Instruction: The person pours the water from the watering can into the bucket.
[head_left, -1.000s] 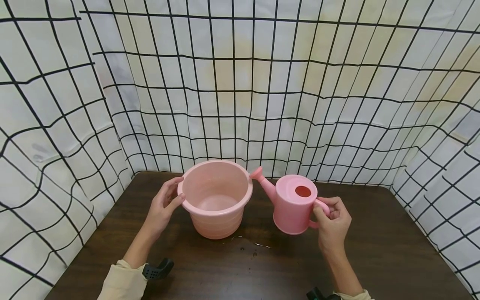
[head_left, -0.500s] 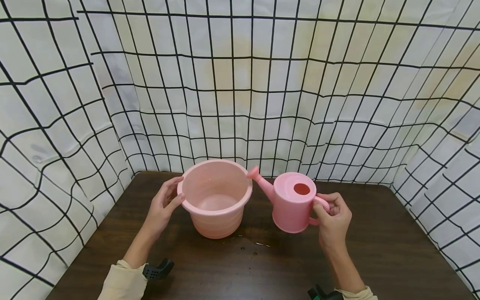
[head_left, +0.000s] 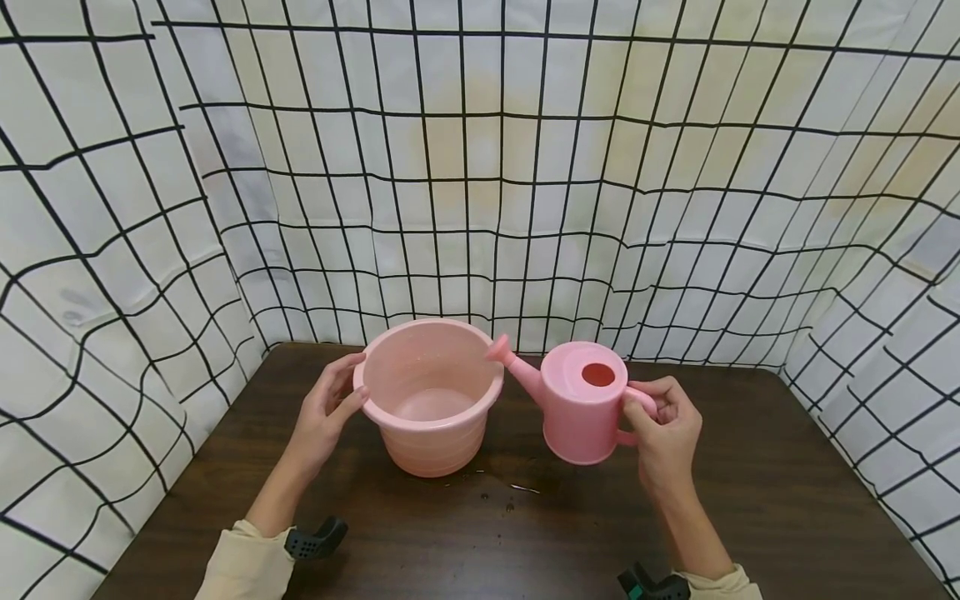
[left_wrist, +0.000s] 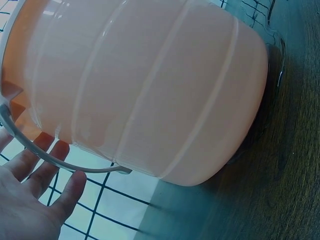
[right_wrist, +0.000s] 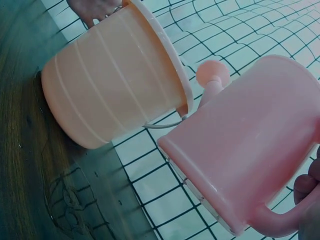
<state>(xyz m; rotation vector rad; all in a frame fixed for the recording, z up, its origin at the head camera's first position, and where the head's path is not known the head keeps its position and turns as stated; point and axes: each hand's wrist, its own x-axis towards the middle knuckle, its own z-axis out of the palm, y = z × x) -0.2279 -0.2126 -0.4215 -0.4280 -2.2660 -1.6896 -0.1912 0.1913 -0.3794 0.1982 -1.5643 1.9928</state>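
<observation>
A pale pink bucket [head_left: 429, 446] stands upright on the dark table, its mouth facing up. My left hand [head_left: 321, 412] rests against the left side of its rim, with relaxed, spread fingers; in the left wrist view the fingers [left_wrist: 40, 172] lie by the bucket's bail handle [left_wrist: 55, 161]. My right hand [head_left: 669, 433] grips the handle of a pink watering can [head_left: 583, 425] to the right of the bucket. The can's spout [head_left: 525, 375] points up and left, and its rose reaches over the bucket's right rim. Some right fingers are cut off in the right wrist view.
The dark wooden table [head_left: 480, 542] has small water drops and a wet streak [head_left: 525, 488] in front of the bucket. A white curtain [head_left: 480, 208] with black grid lines surrounds the table at the back and sides.
My right hand has raised the watering can slightly and shifted it left, so its rose reaches farther over the bucket's rim. My left hand and the bucket have stayed almost still.
</observation>
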